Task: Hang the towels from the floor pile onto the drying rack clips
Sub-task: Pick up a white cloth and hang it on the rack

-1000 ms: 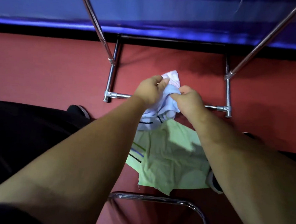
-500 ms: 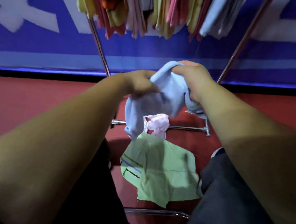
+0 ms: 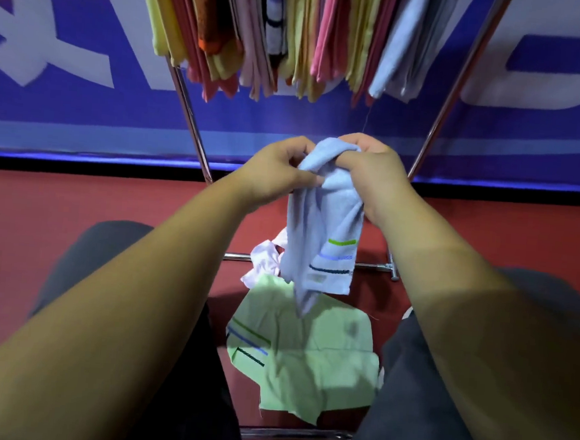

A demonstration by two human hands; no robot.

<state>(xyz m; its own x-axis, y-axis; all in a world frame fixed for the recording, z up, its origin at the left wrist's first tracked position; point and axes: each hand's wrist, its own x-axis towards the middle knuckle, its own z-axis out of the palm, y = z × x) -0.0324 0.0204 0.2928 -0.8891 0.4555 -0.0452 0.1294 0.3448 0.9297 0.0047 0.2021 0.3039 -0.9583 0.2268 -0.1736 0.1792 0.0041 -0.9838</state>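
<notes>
Both hands, left and right, grip a bunched blue towel; the crumpled edge, probably folded over, could slip a clip.

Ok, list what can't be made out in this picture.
- The rack clips: head view, cut off by the top edge above the hanging towels.
- Top edge of the blue towel: bunched inside the left hand and right hand.
- Part of the white cloth: behind the blue towel.
- Right edge of the green towel: hidden by a trouser leg.
</notes>
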